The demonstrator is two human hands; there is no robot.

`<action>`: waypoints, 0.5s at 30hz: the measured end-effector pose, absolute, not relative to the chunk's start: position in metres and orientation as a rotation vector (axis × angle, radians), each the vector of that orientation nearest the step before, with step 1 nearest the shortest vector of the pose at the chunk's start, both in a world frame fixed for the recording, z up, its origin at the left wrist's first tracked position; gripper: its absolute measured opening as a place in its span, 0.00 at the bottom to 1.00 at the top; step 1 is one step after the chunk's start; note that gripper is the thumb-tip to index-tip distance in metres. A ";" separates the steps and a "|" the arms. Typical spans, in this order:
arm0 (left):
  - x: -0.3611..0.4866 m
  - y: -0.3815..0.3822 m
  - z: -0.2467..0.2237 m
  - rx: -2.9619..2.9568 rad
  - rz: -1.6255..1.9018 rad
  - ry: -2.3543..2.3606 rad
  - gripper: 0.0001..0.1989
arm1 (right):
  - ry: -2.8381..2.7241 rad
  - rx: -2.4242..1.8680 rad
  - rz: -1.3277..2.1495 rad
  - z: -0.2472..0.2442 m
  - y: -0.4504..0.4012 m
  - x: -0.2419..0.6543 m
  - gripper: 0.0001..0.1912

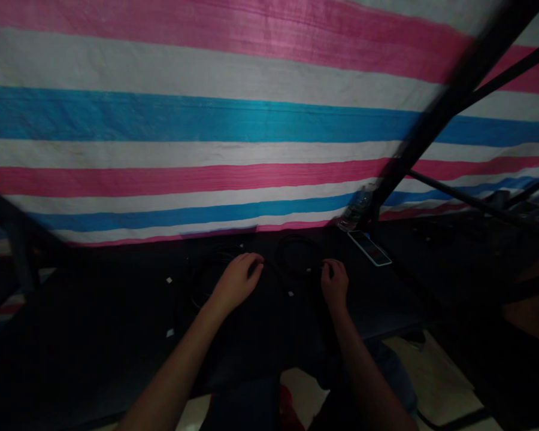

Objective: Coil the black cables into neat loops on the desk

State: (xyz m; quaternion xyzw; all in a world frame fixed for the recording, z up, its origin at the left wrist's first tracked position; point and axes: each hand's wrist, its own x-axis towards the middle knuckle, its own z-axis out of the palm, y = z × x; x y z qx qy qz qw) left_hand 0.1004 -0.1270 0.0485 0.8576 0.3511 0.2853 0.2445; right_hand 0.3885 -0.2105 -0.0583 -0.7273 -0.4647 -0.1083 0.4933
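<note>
My left hand [240, 275] is over the dark tabletop, thumb and fingers closed in a pinch on a thin black cable [276, 274]. That cable runs right from the fingertips to a small white end. My right hand [336, 281] is also closed, its fingertips at the right side of a black cable coil [291, 238] lying between the hands. What exactly the right fingers grip is too dark to make out. Another looped black cable [197, 278] lies left of my left hand, partly hidden by it.
A phone [371, 248] and a clear plastic bottle [357, 206] are at the back right, beside a dark metal frame post [424, 131]. Small white pieces [169, 280] lie at left. A striped sheet [206, 120] hangs behind the table. Part of another person shows at far right.
</note>
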 end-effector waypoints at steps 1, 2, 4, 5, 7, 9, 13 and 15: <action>0.083 -0.125 0.050 2.388 0.695 1.005 0.10 | -1.121 -1.766 -0.254 -0.059 -0.210 0.389 0.12; 0.065 -0.125 0.048 2.452 0.607 1.045 0.10 | -1.118 -1.766 -0.248 -0.060 -0.210 0.390 0.12; 0.036 -0.126 0.038 2.584 0.396 1.063 0.12 | -1.117 -1.755 -0.243 -0.061 -0.209 0.391 0.12; 0.024 -0.127 0.031 2.636 0.308 1.047 0.13 | -1.114 -1.750 -0.241 -0.062 -0.208 0.392 0.12; 0.009 -0.130 0.020 2.711 0.193 1.008 0.11 | -1.094 -1.746 -0.237 -0.064 -0.207 0.394 0.13; 0.003 -0.130 0.014 2.746 0.186 0.991 0.09 | -1.070 -1.751 -0.231 -0.066 -0.207 0.396 0.13; 0.005 -0.127 0.018 2.729 0.259 1.017 0.12 | -1.048 -1.766 -0.222 -0.069 -0.208 0.398 0.15; 0.008 -0.126 0.020 2.734 0.176 1.031 0.12 | -1.033 -1.772 -0.217 -0.070 -0.208 0.399 0.15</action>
